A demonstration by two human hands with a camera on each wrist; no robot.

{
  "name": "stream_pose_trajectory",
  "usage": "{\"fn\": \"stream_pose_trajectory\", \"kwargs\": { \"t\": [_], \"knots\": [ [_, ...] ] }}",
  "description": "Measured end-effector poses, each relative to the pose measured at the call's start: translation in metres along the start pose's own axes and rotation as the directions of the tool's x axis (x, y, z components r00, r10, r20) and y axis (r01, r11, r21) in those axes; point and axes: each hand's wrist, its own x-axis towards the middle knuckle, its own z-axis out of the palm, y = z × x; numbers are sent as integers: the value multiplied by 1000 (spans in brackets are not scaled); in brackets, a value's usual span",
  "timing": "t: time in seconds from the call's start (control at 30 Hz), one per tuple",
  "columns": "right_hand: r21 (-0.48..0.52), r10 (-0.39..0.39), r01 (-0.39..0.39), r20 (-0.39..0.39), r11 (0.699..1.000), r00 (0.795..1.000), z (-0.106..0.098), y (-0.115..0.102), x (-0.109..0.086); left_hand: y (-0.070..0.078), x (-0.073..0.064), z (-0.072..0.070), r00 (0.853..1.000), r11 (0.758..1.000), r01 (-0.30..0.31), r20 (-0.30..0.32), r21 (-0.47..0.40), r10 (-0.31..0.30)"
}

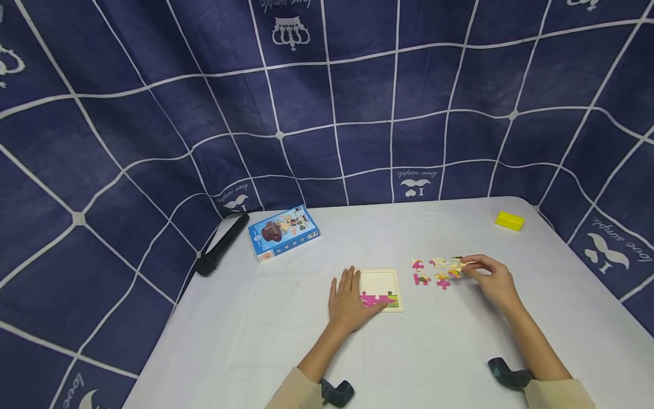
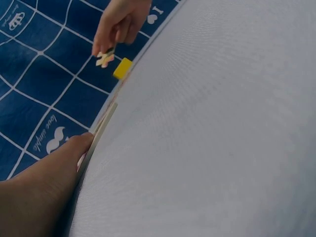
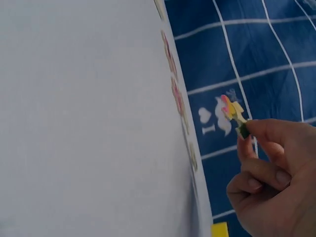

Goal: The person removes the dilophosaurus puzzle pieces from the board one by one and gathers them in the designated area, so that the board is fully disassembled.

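Note:
A square, pale puzzle tray lies on the white table, with pink and green pieces fitted along its near edge. Over its left side rests my left hand, fingers straight and thumb stretched along the near side. My right hand pinches a yellow, pink and dark green jigsaw piece between thumb and fingers. In the right wrist view this piece is held up above the table level. Several loose jigsaw pieces lie right of the tray, close to the right hand's fingertips in the head view.
A blue picture box lies at the back left, beside a long black object at the table's left edge. Toward the back right is a yellow block. A dark blue checked cloth hangs behind the table.

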Motion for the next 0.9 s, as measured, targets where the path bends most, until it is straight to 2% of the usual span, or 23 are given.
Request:
{"fn": "stream_pose_trajectory", "kwargs": {
  "t": [0.13,0.27,0.5,0.6,0.73,0.9],
  "knots": [
    [-58,63,-62,23,996,998,-10,13,-1,0,-1,0,1000,1000,-4,-6,-5,4],
    [-160,63,-56,39,986,997,-10,23,-3,-1,-1,0,1000,1000,-9,-16,-6,9],
    [-267,-33,24,-31,963,999,-4,30,-4,-1,0,0,999,1000,-23,-44,-3,23],
    [-305,-66,49,-48,951,997,-2,31,-4,-1,0,0,999,1000,-20,-36,-1,20],
    [-329,-89,63,-64,942,994,0,31,-5,-1,0,0,1000,1000,-10,-14,2,10],
    [-310,-111,78,-89,947,990,1,30,-5,-1,0,-1,1000,1000,-5,3,-1,5]
  ]
}}
